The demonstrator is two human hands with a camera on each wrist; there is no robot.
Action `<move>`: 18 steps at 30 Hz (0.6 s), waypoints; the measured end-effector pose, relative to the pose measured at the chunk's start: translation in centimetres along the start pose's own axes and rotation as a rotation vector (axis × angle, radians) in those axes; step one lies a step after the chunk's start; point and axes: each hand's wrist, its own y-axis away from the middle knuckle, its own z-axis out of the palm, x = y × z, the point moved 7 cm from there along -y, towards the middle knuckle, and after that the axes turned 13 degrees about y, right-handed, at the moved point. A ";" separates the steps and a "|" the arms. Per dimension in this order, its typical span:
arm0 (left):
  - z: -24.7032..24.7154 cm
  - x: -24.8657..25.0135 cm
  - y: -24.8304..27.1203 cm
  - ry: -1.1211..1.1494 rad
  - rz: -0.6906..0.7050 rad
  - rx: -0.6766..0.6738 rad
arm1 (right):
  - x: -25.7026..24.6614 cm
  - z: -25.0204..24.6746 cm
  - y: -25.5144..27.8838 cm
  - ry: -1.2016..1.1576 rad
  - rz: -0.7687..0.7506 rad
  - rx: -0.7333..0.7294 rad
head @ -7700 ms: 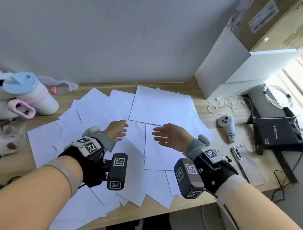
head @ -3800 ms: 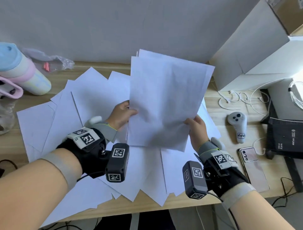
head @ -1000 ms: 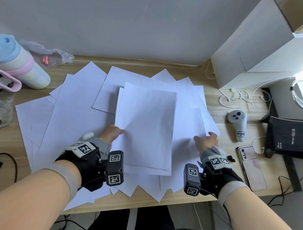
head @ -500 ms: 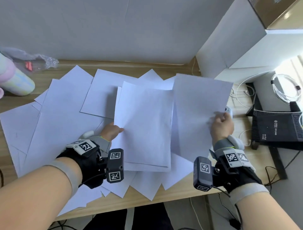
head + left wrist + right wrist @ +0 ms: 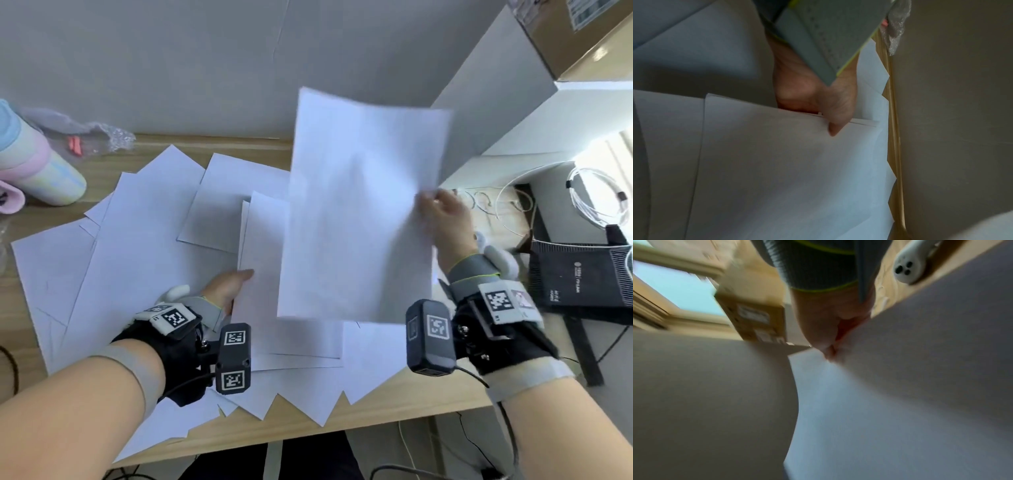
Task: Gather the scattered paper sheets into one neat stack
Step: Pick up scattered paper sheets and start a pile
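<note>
Several white paper sheets (image 5: 144, 240) lie fanned over the wooden desk (image 5: 394, 407). My left hand (image 5: 229, 287) grips the left edge of a small stack of sheets (image 5: 263, 260) near the middle, thumb (image 5: 835, 128) on top. My right hand (image 5: 442, 212) pinches the right edge of a single sheet (image 5: 363, 205) and holds it in the air, tilted, above the stack. In the right wrist view the lifted sheet (image 5: 900, 402) fills the lower frame under the pinching fingers (image 5: 828, 350).
A pastel bottle (image 5: 37, 171) and a crumpled plastic wrap (image 5: 99, 137) sit at the back left. A white box (image 5: 513, 113) stands at the back right, with white cables (image 5: 507, 202), a black router (image 5: 582, 274) and a white controller (image 5: 908, 270) on the right.
My right hand has lifted the single sheet higher off the desk and swung it leftward over the stack. My left hand has stayed gripping the stack's edge.
</note>
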 end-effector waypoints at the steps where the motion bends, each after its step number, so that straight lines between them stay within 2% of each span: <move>1: 0.3 -0.1 0.5 0.104 -0.030 -0.028 | 1.1 2.0 0.3 0.010 0.041 -0.096; 3: 0.8 -0.4 0.7 0.218 -0.071 -0.089 | 3.7 6.0 1.5 0.005 0.140 -0.265; 6: 0.5 -0.2 0.5 0.271 -0.070 -0.120 | 7.0 10.5 3.3 0.039 0.263 -0.372; 11: 0.1 0.1 0.1 0.285 -0.037 -0.134 | 9.9 13.4 4.4 0.065 0.374 -0.351; 14: 0.5 -0.2 0.3 0.135 -0.028 -0.158 | 9.9 14.2 5.1 0.035 0.395 -0.386; 16: 0.2 0.0 0.0 -0.013 0.069 -0.099 | 9.7 14.7 5.4 0.011 0.405 -0.429; 18: -0.9 0.3 -0.3 -0.053 0.119 -0.030 | 9.7 14.9 5.1 -0.002 0.434 -0.423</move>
